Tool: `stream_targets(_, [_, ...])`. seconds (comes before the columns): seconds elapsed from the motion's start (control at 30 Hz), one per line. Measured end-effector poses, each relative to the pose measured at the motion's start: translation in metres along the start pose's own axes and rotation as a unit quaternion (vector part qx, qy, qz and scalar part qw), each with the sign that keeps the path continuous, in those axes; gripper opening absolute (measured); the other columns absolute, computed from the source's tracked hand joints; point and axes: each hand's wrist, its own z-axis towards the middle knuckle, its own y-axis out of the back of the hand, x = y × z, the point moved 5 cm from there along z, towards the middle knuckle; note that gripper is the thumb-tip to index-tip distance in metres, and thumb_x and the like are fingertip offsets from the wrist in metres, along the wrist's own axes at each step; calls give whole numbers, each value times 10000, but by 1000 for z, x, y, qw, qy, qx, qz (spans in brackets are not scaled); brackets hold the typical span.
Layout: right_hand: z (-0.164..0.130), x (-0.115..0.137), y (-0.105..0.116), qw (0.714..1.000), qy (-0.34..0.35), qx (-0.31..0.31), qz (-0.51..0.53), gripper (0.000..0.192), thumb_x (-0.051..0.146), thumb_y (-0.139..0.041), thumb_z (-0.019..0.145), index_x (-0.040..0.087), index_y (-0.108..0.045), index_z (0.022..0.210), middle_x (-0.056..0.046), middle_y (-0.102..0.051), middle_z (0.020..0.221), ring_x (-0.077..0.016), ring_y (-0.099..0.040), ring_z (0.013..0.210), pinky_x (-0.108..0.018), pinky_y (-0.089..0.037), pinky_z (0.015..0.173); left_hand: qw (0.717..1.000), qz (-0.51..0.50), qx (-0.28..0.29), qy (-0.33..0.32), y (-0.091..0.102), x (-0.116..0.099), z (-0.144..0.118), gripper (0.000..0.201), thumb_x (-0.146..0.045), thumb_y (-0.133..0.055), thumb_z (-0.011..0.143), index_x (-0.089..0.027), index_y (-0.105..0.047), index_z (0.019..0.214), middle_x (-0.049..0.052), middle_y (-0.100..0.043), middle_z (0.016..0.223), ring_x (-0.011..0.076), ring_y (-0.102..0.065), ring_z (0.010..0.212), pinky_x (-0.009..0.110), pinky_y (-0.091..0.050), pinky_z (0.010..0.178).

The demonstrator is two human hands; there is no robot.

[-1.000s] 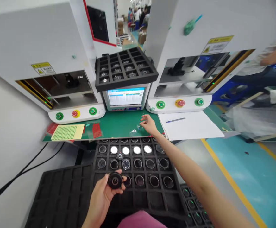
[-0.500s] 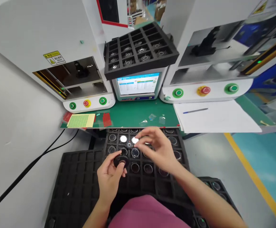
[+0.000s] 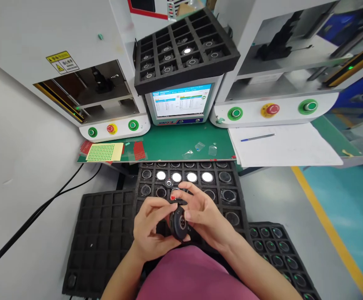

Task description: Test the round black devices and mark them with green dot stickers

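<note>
Both of my hands meet over my lap on a round black part [image 3: 179, 223] with small contacts on its face. My left hand [image 3: 152, 227] grips it from the left. My right hand [image 3: 205, 218] holds its right side, fingertips at its top edge, where a small red piece shows. Under my hands lies a black foam tray [image 3: 231, 177] whose cells hold round parts, some with shiny white faces.
An empty black tray [image 3: 102, 233] lies at the left, another tray of parts [image 3: 281, 254] at the lower right. Ahead are a green mat [image 3: 169, 143] with clear film scraps, sticker sheets [image 3: 105, 152], a screen [image 3: 178, 102] topped by a tray, two machines with buttons, paper and pen [image 3: 258, 137].
My right hand came back from the green mat to the round part in my left hand. Both hands dropped closer to my lap, and the part turned on edge.
</note>
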Motion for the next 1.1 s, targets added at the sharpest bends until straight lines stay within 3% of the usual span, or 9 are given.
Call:
stream_targets(0.07, [-1, 0, -2, 1000, 16, -5, -14, 553, 284, -903, 599, 269, -554, 1027, 22, -661, 962, -95, -672, 674, -201, -566, 586, 1000, 1, -15, 8, 3, 2, 0, 588, -317, -830, 701, -275, -641, 1257, 47, -629, 913, 172, -620, 805, 266, -537, 671])
stream_targets(0.13, [-1, 7, -1, 994, 78, -49, -65, 472, 269, -882, 627, 248, -570, 980, 7, -693, 949, -103, -679, 676, -219, -572, 618, 999, -22, -25, 33, 6, 3, 1, 521, -409, -800, 719, -239, -676, 1195, 75, -627, 971, 198, -631, 855, 304, -553, 712])
stream_targets(0.23, [-7, 24, 1, 954, 200, -148, -168, 310, 198, -820, 689, 224, -568, 866, 11, -725, 787, -113, -676, 652, -231, -563, 646, 992, -100, -14, 70, 6, 5, 4, 473, -466, -719, 772, -196, -686, 1158, 136, -653, 1117, 273, -643, 1034, 382, -559, 828])
stream_targets(0.3, [-12, 32, 0, 929, 242, -179, -218, 277, 169, -791, 703, 225, -555, 837, 23, -718, 682, -128, -677, 638, -242, -551, 639, 986, -144, 9, 87, 3, 5, 5, 457, -434, -702, 789, -193, -672, 1177, 147, -669, 1194, 296, -625, 1138, 412, -534, 915])
stream_targets(0.47, [-24, 37, -3, 870, 318, -211, -312, 285, 142, -773, 723, 236, -557, 885, 31, -727, 670, -148, -686, 673, -290, -535, 712, 986, -144, 57, 62, -8, 0, 1, 538, -402, -737, 755, -197, -630, 1241, 117, -681, 1248, 289, -617, 1196, 497, -344, 1142])
stream_targets(0.63, [-32, 38, -8, 826, 403, -207, -333, 346, 55, -743, 729, 256, -570, 951, 53, -709, 702, -134, -688, 678, -278, -542, 713, 992, -105, 49, 46, -11, -6, -3, 582, -394, -722, 761, -162, -598, 1280, 132, -685, 1236, 290, -639, 1163, 532, -308, 1161])
stream_targets(0.93, [-42, 44, -13, 769, 455, -238, -381, 334, 100, -789, 735, 250, -604, 967, 37, -714, 702, -156, -695, 647, -320, -563, 719, 997, -70, 44, 7, -13, -12, -1, 534, -381, -684, 772, -154, -598, 1247, 130, -724, 1129, 269, -701, 1007, 560, -351, 1126])
stream_targets(1.03, [-44, 45, -16, 767, 454, -231, -391, 415, 112, -792, 747, 264, -594, 1078, 51, -725, 707, -145, -692, 653, -333, -557, 808, 997, -74, 32, -1, -13, -17, 4, 519, -386, -696, 778, -156, -594, 1232, 112, -739, 1069, 239, -708, 941, 535, -375, 1114])
stream_targets(1.1, [-46, 47, -16, 770, 459, -237, -374, 483, 99, -808, 717, 274, -594, 1113, 29, -740, 841, -133, -684, 702, -312, -559, 815, 996, -88, 25, 1, -12, -19, 7, 524, -415, -701, 785, -158, -592, 1228, 103, -739, 1059, 225, -706, 929, 516, -372, 1120])
